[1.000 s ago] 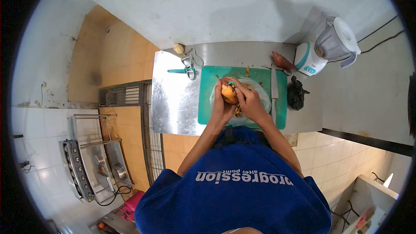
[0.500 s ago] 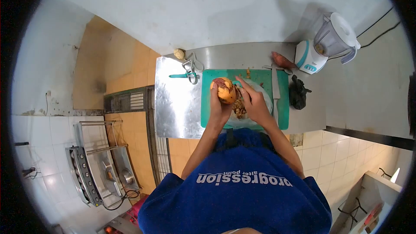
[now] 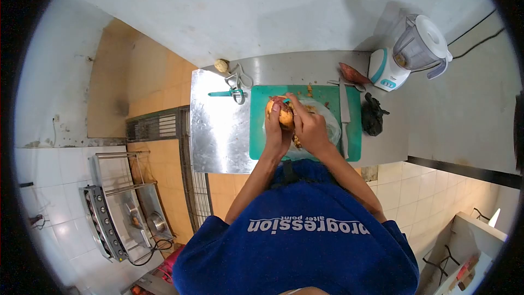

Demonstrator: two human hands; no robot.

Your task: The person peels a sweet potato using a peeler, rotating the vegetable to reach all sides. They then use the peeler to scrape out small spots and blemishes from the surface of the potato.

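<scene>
Above the green cutting board point(image 3: 259, 142), my left hand point(image 3: 276, 134) is wrapped round a partly peeled orange root vegetable point(image 3: 285, 119) with patches of reddish skin. My right hand point(image 3: 309, 128) is closed on a small teal tool point(image 3: 286, 100), only partly visible, whose end lies against the top of the vegetable. Beneath my hands, a clear plastic bag point(image 3: 331, 127) with brown peelings lies on the board. A large knife point(image 3: 344, 104) rests along the board's right side.
A teal peeler point(image 3: 221, 94) and metal utensils lie left of the board on the steel table point(image 3: 213, 142), near a pale round piece point(image 3: 221, 65). To the right are a black bag point(image 3: 373, 116), a reddish root point(image 3: 353, 74) and a white blender point(image 3: 390, 70).
My right hand has moved left against the vegetable, bringing the teal tool onto its top. The whole view has shifted slightly.
</scene>
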